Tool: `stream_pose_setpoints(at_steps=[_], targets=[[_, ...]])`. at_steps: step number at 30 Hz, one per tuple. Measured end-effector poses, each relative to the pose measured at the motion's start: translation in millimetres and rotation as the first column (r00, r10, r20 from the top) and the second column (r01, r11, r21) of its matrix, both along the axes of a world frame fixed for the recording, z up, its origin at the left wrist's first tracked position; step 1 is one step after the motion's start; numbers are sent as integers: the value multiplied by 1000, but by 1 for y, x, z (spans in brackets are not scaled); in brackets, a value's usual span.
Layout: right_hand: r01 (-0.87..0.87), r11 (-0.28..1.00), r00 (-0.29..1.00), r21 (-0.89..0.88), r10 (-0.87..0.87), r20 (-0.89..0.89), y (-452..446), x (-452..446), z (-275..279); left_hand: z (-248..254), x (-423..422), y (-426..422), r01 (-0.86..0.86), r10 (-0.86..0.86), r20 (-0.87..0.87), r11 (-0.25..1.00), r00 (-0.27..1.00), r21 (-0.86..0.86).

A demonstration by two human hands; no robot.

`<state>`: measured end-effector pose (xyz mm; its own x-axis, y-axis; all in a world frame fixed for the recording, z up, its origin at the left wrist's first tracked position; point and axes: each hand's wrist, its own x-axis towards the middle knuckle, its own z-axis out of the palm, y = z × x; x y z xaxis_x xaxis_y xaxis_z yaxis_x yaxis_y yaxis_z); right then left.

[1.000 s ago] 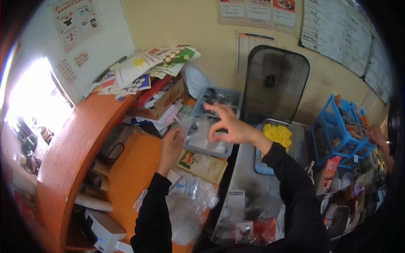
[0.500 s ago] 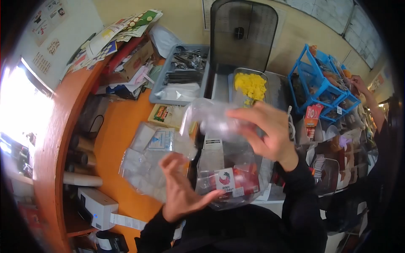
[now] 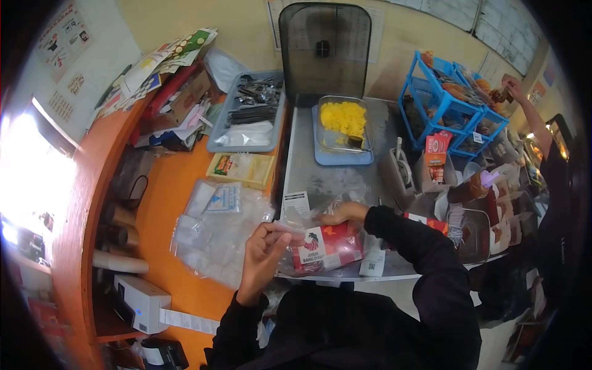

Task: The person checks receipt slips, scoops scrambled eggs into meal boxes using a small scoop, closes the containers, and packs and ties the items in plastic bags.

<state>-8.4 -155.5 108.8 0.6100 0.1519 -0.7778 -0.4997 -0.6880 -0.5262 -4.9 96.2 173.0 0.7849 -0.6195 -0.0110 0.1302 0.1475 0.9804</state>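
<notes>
A red-and-white printed food box [image 3: 336, 246] lies inside a clear plastic bag [image 3: 357, 196] at the near edge of the metal counter. My left hand [image 3: 262, 253] is at the bag's left side, thumb and fingers pinched on its clear film. Over the box's far edge, my right hand [image 3: 345, 213] reaches left into the bag's opening. Its fingers are close together, with crumpled clear plastic around the fingertips; what they hold is hard to make out. A printed slip [image 3: 296, 202] lies just beyond the bag.
On the orange counter [image 3: 163, 203] lie a pack of clear bags [image 3: 213, 237] and a yellow container [image 3: 250, 169]. A grey cutlery tray [image 3: 216, 140] stands behind. Yellow food fills part of a glass dish [image 3: 343, 123]. Blue racks [image 3: 441, 114] stand right, near another person's arm [image 3: 533, 114].
My right hand has come down from above the counter, with the blurred clear plastic, to the bagged box. My left hand has gone from spread fingers to a pinch. The view has shifted.
</notes>
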Motion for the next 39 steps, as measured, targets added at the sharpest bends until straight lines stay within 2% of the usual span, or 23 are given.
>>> stream_pose_setpoints(at_steps=[2,4,5,7,8,9,11,14,15,16,17,18,20,22,24,27,28,31,33,34,35,37,39], targets=[[-242,964,947,-108,259,192,-4,-6,8,-2,-3,2,35,-35,-31,999,999,4],[-224,919,890,-326,329,316,2,-29,20,-4,-6,5,4,-2,-75,1000,997,24],[-144,890,865,-433,326,382,6,-46,28,-5,-8,7,-13,16,-98,999,995,37],[51,796,802,-603,327,500,11,-80,41,-7,-14,17,-110,108,35,992,994,68],[158,660,639,-734,499,586,9,-99,50,-7,-17,20,-157,149,103,984,984,79],[300,510,452,-806,668,591,2,-118,59,0,-23,20,-229,219,158,972,963,48],[435,333,500,-836,683,532,-19,-149,77,21,-37,21,-367,362,257,930,896,-30],[380,573,628,-726,416,658,-58,-178,103,18,-47,28,-297,281,284,955,917,16],[144,878,863,-457,114,492,-71,-172,123,16,-50,30,-274,258,279,961,925,22],[203,962,843,-185,-76,532,-73,-168,113,17,-51,31,-215,204,281,977,938,6],[248,964,814,97,-262,519,-76,-163,101,18,-52,29,-157,154,285,987,946,-14],[333,891,687,308,-453,568,-65,-155,96,18,-54,28,-102,107,287,994,952,-34],[369,613,367,698,-787,497,-15,-133,89,13,-53,25,-36,24,386,999,922,25],[244,650,478,720,-726,494,21,-122,92,12,-54,15,8,-44,485,997,873,76],[-25,830,391,557,-505,770,66,-115,87,19,-57,3,18,-95,591,991,801,135],[168,546,529,821,-752,392,92,-118,88,15,-46,10,3,-120,710,987,694,164],[149,650,546,745,-682,486,84,-117,101,17,-33,20,-6,-100,769,991,631,133],[87,579,706,810,-610,360,84,-135,133,-9,30,32,309,-89,751,938,654,-158],[53,560,761,827,-558,330,87,-146,165,-6,30,-4,317,-115,468,869,876,-380],[28,527,781,850,-542,310,89,-151,178,-3,20,-14,453,-301,513,869,804,-201],[2,493,801,870,-523,294,89,-154,186,-4,10,-26,582,-437,551,805,711,-113],[-219,739,780,636,-259,570,76,-149,198,-6,-11,-42,801,-673,580,595,459,57],[-406,848,687,340,38,726,62,-138,214,-11,-39,-45,919,-778,583,373,235,127]])
